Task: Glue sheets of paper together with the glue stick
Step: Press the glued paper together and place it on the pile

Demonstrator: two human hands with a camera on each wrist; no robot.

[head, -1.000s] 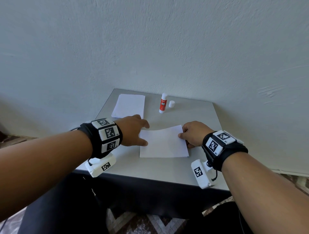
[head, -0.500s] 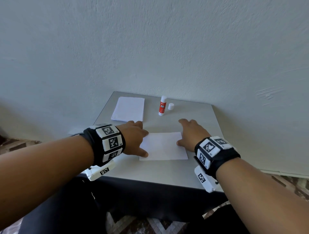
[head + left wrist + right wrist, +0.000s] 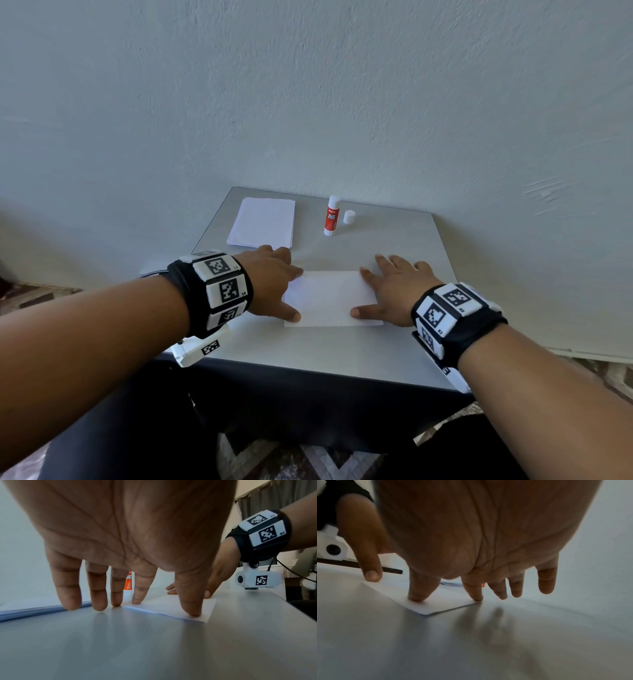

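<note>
A white sheet of paper (image 3: 329, 298) lies flat on the grey table (image 3: 308, 353), near the front. My left hand (image 3: 274, 284) presses its left edge with straight fingers; the thumb (image 3: 192, 607) and index finger touch the sheet (image 3: 171, 609). My right hand (image 3: 390, 291) presses the right edge the same way, thumb (image 3: 418, 595) and index finger on the sheet (image 3: 436, 604). A red and white glue stick (image 3: 331, 216) stands uncapped at the back, its white cap (image 3: 349, 217) beside it. A stack of white paper (image 3: 263, 222) lies at the back left.
The table stands against a pale wall (image 3: 308, 102). Its front edge (image 3: 308, 371) is dark, and patterned floor (image 3: 291, 459) shows below. Bare table surface lies between the sheet and the front edge.
The right hand let go of the sheet's curved right edge and spread flat on it. The sheet now lies flat. The left hand stays on the left edge.
</note>
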